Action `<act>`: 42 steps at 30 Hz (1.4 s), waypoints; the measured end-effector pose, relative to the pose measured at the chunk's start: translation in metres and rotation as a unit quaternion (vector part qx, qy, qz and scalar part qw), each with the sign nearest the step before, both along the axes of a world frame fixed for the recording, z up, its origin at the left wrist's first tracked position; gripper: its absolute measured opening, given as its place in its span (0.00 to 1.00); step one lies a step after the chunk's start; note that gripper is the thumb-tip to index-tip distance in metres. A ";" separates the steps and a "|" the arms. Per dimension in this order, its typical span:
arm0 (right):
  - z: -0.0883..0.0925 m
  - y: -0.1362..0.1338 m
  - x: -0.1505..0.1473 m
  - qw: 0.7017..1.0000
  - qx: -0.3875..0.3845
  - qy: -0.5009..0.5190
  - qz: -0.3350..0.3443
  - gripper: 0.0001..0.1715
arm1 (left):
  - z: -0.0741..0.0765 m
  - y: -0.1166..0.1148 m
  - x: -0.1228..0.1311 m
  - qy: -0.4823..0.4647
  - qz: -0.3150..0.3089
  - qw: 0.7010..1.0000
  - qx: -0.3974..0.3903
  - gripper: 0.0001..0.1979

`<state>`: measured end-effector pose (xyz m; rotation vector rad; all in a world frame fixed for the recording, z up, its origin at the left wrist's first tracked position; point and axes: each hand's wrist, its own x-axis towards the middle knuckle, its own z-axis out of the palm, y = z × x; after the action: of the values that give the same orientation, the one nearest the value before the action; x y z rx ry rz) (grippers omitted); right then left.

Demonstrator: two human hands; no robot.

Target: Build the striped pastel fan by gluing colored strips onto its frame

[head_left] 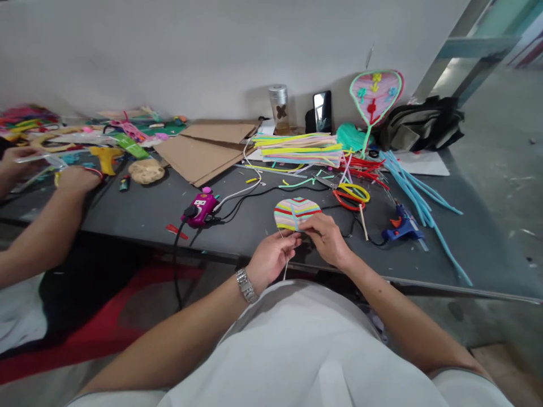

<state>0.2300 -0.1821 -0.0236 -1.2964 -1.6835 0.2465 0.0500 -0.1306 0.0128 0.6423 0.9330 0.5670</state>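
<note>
Pastel striped pipe-cleaner panel (293, 213), rounded, hand-held

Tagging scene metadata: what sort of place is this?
Likely a handicraft workshop. A blue hot glue gun, bundled coloured craft strips and cardboard sheets lie on the dark table, and a striped craft shape is being held just above it.

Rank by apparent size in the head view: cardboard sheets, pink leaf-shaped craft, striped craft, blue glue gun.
1. Cardboard sheets
2. Pink leaf-shaped craft
3. Unsure: striped craft and blue glue gun look about alike, and the striped craft sits nearer the camera, so not ranked.
</note>
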 end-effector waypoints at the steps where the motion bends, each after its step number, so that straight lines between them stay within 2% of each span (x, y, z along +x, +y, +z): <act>1: 0.001 -0.002 0.003 1.000 0.012 -0.023 -0.007 0.13 | 0.000 -0.001 0.001 0.004 -0.001 1.000 0.001 0.15; 8: 0.014 -0.006 0.006 0.981 0.032 -0.188 0.028 0.17 | 0.005 -0.011 -0.005 0.009 -0.016 0.999 0.026 0.16; 12: 0.019 -0.005 0.002 0.970 0.051 -0.236 0.026 0.17 | 0.003 -0.014 -0.008 0.015 -0.002 0.999 0.035 0.17; 26: 0.033 -0.007 -0.009 0.959 0.016 -0.281 0.035 0.17 | 0.002 -0.016 -0.011 0.025 0.034 0.995 0.088 0.18; 35: 0.037 -0.017 -0.015 0.965 0.014 -0.263 -0.016 0.15 | 0.002 -0.016 -0.012 0.017 0.045 0.994 0.094 0.19; 42: 0.039 -0.020 -0.010 0.955 0.030 -0.295 -0.020 0.18 | 0.002 -0.020 -0.012 0.009 0.031 0.995 0.090 0.17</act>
<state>0.2196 -0.2023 0.0151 -1.4433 -2.1347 -0.2427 0.0381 -0.1508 0.0150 0.7833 0.9274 0.7073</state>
